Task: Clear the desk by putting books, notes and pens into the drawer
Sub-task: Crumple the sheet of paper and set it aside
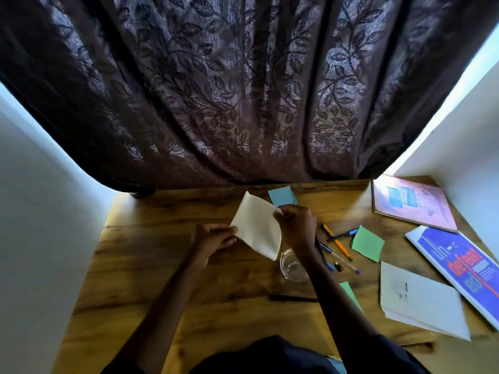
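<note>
Both hands on the white paper sheet (256,228), held just above the worktop (162,255): left hand (213,238) pinches its near-left corner, right hand (297,225) grips the right edge. Pens (337,242) lie loose to the right (green note (367,243) beside them), books (421,298) at far right.

A dark leaf-patterned curtain (243,90) hangs behind the wooden desk (167,265), between white walls (35,211).

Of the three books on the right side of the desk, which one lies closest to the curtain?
The pink book, at the desk's far right corner beside the curtain. The blue book and the white notebook lie nearer the person.
</note>
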